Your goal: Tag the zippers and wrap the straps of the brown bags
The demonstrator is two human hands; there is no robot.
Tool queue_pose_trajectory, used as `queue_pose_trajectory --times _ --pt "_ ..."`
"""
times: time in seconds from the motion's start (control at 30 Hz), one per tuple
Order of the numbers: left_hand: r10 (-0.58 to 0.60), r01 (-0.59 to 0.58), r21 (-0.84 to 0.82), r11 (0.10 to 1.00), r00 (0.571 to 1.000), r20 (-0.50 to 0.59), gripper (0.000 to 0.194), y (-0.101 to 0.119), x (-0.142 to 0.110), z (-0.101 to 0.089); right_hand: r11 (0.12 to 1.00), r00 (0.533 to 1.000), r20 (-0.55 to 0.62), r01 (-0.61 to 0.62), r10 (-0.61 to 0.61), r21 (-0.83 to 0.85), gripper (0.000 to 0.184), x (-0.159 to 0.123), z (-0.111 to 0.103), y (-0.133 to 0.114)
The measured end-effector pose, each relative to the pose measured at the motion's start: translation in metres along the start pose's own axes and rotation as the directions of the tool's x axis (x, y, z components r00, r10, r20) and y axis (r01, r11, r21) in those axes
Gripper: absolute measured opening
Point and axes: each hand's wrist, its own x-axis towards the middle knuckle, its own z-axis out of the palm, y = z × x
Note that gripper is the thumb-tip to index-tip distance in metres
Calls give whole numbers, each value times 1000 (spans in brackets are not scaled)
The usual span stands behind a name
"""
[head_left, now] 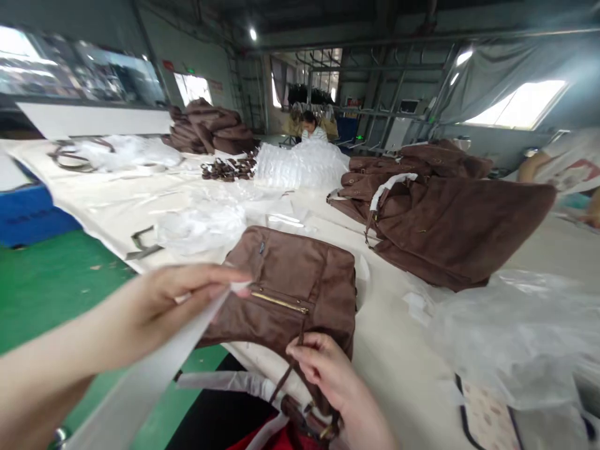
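A brown suede bag [300, 281] with a brass zipper lies on the near edge of the white table [403, 356]. My left hand [173, 300] is closed in a pinch on the end of a long white paper strip [150, 375] that runs down toward me. My right hand [328, 375] is closed on the bag's thin brown strap [284, 375] at the bag's lower edge. A second strap part wrapped in white paper [225, 380] hangs below the table edge.
A pile of brown bags [445, 212] lies to the right, another stack [210, 128] at the far left. Clear plastic bags [510, 325] and bubble wrap [300, 164] lie about. A person sits at the far end [310, 125]; another person's arm [557, 165] shows at the right. Green floor [51, 287] lies left.
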Motion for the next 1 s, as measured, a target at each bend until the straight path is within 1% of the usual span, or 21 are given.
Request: queue_pose_trajectory --times 0.03,0.07,0.1,0.13,0.2,0.23,0.3,0.37,0.43,0.5,0.6,0.7,0.77,0.83,1.0 --pt "-10 10 6 1000 998 66 45 -8 -1 5 999 999 46 -28 29 -38 27 1 6 -3" --pt "-26 25 5 1000 988 155 50 -19 -5 11 995 993 97 -58 66 -80 27 2 12 -7" --pt "-70 79 -45 996 981 183 54 -32 -11 18 988 984 147 -87 105 -125 27 3 18 -10" --pt "-103 125 -104 987 975 198 53 -47 -19 26 979 972 190 -106 139 -174 28 6 24 -13" --pt "-165 193 -182 964 974 155 37 -75 -34 41 959 954 249 -97 166 -267 31 12 33 -17" --pt "-193 216 -214 952 973 125 36 -87 -41 47 953 952 264 -71 153 -295 32 17 36 -18" --pt "-235 242 -276 930 970 56 42 -104 -51 56 955 964 259 16 64 -295 33 27 40 -16" --pt "-284 271 -342 900 959 11 46 -113 -58 65 968 977 208 105 -57 -228 32 35 41 -11" --pt "-330 309 -380 872 944 11 48 -117 -64 72 980 984 125 143 -126 -136 30 41 40 -7" --pt "-327 312 -341 887 945 15 45 -115 -68 78 990 991 55 126 -123 -63 29 44 37 -6" --pt "-218 213 -151 965 976 -16 40 -108 -71 82 992 992 -29 121 -122 -17 31 44 32 -8" --pt "-75 75 28 997 997 3 33 -100 -71 81 989 984 -99 150 -150 -8 33 44 27 -12" --pt "-2 -1 89 996 999 37 28 -97 -72 80 986 977 -133 166 -164 -1 33 43 24 -12" --pt "44 -51 127 991 998 53 23 -95 -74 78 984 973 -153 177 -175 -6 32 44 22 -11" --pt "89 -102 198 975 993 74 20 -93 -76 72 980 972 -137 182 -191 -77 30 46 19 -3"
